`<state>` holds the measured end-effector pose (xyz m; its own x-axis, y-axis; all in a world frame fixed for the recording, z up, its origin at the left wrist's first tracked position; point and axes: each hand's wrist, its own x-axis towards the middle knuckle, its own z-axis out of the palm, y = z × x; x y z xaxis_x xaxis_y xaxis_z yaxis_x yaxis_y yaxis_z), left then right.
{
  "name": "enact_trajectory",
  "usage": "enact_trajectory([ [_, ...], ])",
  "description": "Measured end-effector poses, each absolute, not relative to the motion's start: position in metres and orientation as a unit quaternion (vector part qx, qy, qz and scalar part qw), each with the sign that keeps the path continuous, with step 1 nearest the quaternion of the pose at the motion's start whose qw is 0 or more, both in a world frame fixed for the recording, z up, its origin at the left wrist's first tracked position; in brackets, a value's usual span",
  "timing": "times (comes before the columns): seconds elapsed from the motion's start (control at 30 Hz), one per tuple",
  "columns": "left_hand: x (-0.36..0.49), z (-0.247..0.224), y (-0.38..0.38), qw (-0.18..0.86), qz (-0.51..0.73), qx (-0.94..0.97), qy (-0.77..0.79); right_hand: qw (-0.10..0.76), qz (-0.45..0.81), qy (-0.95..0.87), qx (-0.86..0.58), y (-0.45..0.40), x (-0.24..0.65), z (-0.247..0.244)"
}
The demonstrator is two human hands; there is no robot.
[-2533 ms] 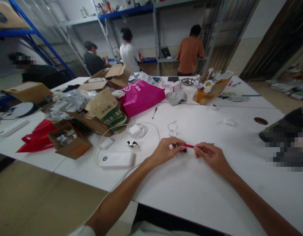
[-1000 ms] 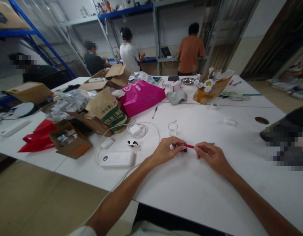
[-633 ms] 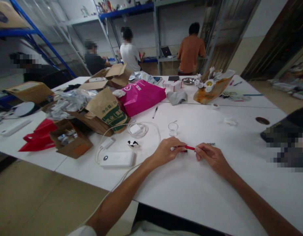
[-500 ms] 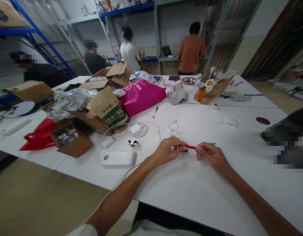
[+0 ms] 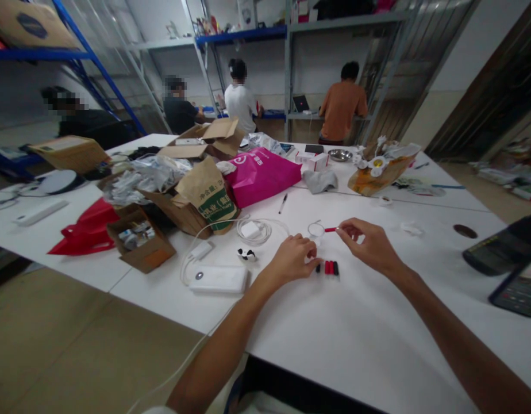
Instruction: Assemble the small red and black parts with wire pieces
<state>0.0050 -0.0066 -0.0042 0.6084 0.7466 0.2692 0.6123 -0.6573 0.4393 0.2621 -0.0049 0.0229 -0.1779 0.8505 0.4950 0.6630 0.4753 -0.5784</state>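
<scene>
Red stick (image 5: 330, 229) is in fingertips of right hand (image 5: 369, 244), pinched at its 1 end, and its other end points to the clear cup (image 5: 316, 234) on the white table (image 5: 356, 328). Left hand (image 5: 293, 259) is near 1 black piece (image 5: 318, 268), but I cannot tell if it grips this piece. Just beside, 2 red pieces (image 5: 329, 267) and 1 more black piece (image 5: 335, 268) lie together, while white power bank (image 5: 222, 280) rests farther to the left.

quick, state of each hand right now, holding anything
Left hand: fingers curled by a black piece, can't tell if gripped
Right hand: closed on a red stick
</scene>
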Motion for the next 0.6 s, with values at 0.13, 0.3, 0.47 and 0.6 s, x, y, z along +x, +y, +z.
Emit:
enact_trajectory([
  [0.13,0.008,-0.003,-0.012,0.117,0.134,0.908,0.38,0.36,0.101,-0.797,-0.475,0.02,0.244,0.022],
  [0.3,0.011,-0.002,-0.017,0.109,0.104,0.914,0.377,0.353,0.118,-0.801,-0.469,0.025,0.238,0.017],
  [0.47,0.012,0.001,-0.02,0.105,0.093,0.918,0.372,0.372,0.088,-0.77,-0.511,0.011,0.279,0.012],
  [0.6,0.016,-0.001,-0.022,0.105,0.086,0.917,0.375,0.381,0.061,-0.746,-0.543,-0.005,0.331,-0.003],
])
